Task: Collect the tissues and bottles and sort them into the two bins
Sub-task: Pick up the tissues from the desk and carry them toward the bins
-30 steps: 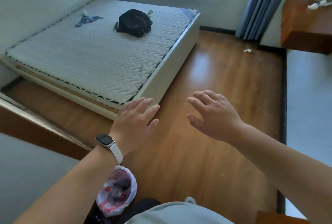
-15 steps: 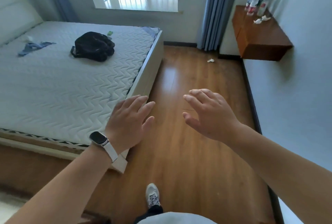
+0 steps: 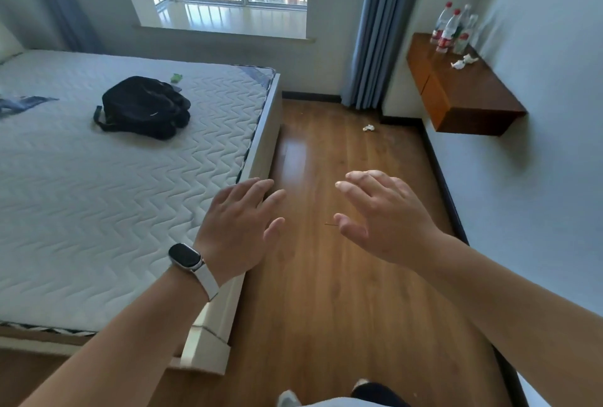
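Head view looks down a strip of wooden floor [image 3: 326, 292] between a bed [image 3: 81, 210] at the left of the frame and a white wall at the right. Both hands are raised mid-frame and hold nothing; the left hand [image 3: 241, 230], with a watch [image 3: 186, 258] on its wrist, has straight fingers lying loosely together, thumb apart; the right hand [image 3: 385, 217] has gently curved fingers, slightly spread, thumb out; neither touches anything.

The bottles [image 3: 452, 29] stand clustered at the far end of a wooden shelf [image 3: 473, 96] in the upper right; two crumpled tissues [image 3: 463, 62] lie just beside them on the shelf top; a third, the floor tissue [image 3: 368, 127], lies near the foot of the curtain [image 3: 375, 47], upper centre; a black backpack [image 3: 143, 107] sits on the bed, well apart from all these; the bins are not in view.

Collecting appears not yet begun; the step in hand looks like the approach to the litter. The next move calls for walking forward, then stooping to pinch the floor tissue or reaching to the shelf; the bottles stand close together, so a careless grab could topple the others.
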The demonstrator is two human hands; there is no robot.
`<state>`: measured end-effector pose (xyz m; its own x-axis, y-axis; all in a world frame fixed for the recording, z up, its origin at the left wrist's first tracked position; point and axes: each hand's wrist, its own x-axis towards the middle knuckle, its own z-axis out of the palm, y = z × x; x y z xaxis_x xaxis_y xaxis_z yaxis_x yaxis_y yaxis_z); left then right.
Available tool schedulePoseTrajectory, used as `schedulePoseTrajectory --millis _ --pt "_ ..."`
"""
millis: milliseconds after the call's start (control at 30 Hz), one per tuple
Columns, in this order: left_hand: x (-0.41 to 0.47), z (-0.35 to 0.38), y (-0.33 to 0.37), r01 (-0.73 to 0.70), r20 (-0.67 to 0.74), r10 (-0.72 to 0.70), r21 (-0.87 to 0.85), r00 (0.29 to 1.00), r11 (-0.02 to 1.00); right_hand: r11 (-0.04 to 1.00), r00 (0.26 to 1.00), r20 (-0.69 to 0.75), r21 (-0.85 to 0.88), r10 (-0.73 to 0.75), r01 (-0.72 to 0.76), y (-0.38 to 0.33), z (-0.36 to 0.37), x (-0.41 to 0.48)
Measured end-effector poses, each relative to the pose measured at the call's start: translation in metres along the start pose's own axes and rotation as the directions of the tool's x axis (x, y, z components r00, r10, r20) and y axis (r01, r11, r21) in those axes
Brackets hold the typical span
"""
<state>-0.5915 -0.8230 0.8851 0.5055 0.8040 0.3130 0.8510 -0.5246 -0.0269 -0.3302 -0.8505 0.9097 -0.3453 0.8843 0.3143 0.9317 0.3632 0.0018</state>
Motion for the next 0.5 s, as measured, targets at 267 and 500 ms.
schedulePoseTrajectory --millis 267,500 --pt "0.043 0.030 -0.040 -0.063 -0.047 0.060 -0.048 0.997 0.997 0.999 1.000 0.014 0.039 0.001 -0.002 0.024 0.027 0.064" --pt "0.128 0.057 -0.064 -0.059 -0.014 0.059 -0.008 0.998 0.998 0.997 1.000 -0.014 0.077 0.016 -0.015 0.086 0.069 0.128"
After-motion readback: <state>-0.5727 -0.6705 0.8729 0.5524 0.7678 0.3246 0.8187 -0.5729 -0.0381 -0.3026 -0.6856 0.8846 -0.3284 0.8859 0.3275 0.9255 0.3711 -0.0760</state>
